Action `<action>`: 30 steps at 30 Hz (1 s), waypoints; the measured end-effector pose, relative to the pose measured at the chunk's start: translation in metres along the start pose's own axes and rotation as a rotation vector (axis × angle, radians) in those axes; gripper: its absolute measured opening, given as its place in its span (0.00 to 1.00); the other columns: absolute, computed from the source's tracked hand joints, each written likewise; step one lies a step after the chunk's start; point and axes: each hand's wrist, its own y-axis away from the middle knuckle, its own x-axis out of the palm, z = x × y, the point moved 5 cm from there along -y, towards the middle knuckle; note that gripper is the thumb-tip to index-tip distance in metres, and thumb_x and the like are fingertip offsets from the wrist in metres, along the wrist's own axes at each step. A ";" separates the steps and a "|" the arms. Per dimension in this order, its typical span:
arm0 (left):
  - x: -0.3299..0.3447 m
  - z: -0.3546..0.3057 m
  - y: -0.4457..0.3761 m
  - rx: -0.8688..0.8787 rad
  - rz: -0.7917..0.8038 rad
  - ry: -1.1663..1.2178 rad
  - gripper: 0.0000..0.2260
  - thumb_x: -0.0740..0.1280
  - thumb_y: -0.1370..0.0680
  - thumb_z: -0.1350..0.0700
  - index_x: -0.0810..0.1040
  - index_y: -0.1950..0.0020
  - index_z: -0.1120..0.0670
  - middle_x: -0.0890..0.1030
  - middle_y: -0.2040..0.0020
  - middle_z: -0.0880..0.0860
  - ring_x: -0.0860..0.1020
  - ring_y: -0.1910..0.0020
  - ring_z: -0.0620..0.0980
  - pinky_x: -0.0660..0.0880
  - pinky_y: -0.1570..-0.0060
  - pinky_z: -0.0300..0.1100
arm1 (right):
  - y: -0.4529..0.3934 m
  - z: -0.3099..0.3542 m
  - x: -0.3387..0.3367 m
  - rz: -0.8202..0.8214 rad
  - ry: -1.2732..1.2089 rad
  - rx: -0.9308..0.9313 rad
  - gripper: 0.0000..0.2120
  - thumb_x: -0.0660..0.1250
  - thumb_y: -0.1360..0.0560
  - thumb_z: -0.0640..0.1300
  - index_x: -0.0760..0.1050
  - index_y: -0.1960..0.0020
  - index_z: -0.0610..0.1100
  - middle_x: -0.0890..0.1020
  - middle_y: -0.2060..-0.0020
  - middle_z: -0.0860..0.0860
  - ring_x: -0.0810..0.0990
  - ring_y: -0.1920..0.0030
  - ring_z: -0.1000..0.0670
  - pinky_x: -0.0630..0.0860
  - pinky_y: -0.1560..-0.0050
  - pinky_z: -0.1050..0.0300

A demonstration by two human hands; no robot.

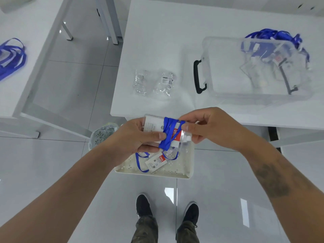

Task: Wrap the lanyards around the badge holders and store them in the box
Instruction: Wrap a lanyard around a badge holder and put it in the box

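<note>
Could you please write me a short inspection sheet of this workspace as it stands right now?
Surface: white table ahead; second white table to the left.
Job's things: badge holder in both hands, blue lanyard wound around its middle; clear box with black handle on the table, holding wrapped badges; tray below the hands with another badge and lanyard.
Clutter: two empty plastic bags on the table; loose lanyards on the left table.
Hands: left hand and right hand both pinch the holder.
Cables: nothing seen.
Surroundings: glossy tiled floor, patterned bin beside the tray.
</note>
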 end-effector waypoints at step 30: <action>0.166 -0.190 -0.087 0.108 -0.414 0.063 0.26 0.57 0.20 0.35 0.82 0.47 0.55 0.86 0.50 0.52 0.85 0.50 0.55 0.80 0.45 0.48 | -0.015 -0.010 -0.280 -0.502 0.089 -0.006 0.06 0.74 0.28 0.46 0.83 0.53 0.44 0.84 0.67 0.50 0.83 0.69 0.55 0.82 0.60 0.55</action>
